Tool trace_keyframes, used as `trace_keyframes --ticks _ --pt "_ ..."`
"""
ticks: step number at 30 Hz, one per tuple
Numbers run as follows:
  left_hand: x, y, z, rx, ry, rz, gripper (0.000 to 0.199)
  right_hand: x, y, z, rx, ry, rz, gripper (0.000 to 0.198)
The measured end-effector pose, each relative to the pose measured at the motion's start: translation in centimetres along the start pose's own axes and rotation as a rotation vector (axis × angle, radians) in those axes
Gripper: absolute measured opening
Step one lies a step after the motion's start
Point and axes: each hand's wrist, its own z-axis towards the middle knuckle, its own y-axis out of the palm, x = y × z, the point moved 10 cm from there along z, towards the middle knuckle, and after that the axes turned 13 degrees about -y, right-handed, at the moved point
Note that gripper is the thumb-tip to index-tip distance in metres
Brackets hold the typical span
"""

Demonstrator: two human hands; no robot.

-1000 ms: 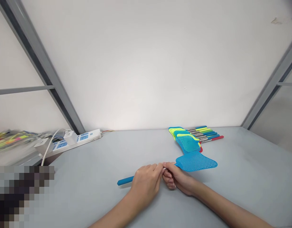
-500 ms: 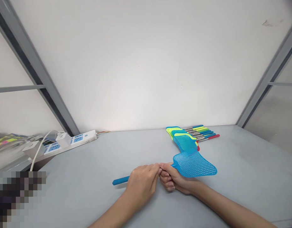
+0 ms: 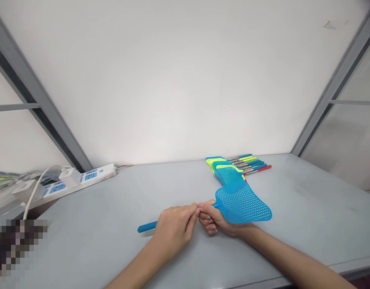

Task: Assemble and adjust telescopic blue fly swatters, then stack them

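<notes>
A blue fly swatter point(image 3: 245, 204) is held across the front of the table, its perforated head to the right and its blue handle end sticking out to the left. My left hand point(image 3: 175, 224) is closed round the handle side, with its fingertips meeting the other hand. Close to the swatter's head, my right hand point(image 3: 213, 218) grips the neck, thumb on top and fingers curled under. The shaft between the hands is hidden by the fingers. Behind lies a row of overlapping fly swatters point(image 3: 228, 170) in blue, yellow-green and red, handles pointing right.
On the left edge of the grey table point(image 3: 112, 245) lies a white power strip point(image 3: 91, 176) with white plugs point(image 3: 69, 176) and a cable. Blurred clutter point(image 3: 4, 188) is at the far left. A white wall point(image 3: 185, 80) rises behind the table, between grey metal posts.
The camera view has shifted slightly, so the table and things appear moved a little to the left. Both hands keep their hold on the blue fly swatter.
</notes>
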Motion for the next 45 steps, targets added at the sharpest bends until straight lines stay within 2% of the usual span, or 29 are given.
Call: trace_keyframes --ticks 9,16,20,27,45 --pt "0.4 -0.5 0.1 0.010 0.025 -0.005 0.028 -1.7 0.1 -0.2 0.001 -0.089 -0.103 0.036" --pt "0.5 -0.9 0.1 -0.020 0.016 -0.011 0.033 -3.3 0.2 -0.6 -0.019 -0.184 -0.269 0.038" --pt "0.5 -1.0 0.1 -0.029 0.007 -0.032 0.034 -3.3 0.0 -0.6 -0.025 -0.182 -0.320 0.038" --pt "0.6 -1.4 0.2 -0.043 0.010 -0.048 0.033 -3.4 -0.5 -0.6 0.058 -0.212 -0.373 0.038" --pt "0.4 -1.5 0.3 -0.060 -0.002 -0.073 0.034 -3.9 -0.6 -0.9 0.077 -0.221 -0.437 0.040"
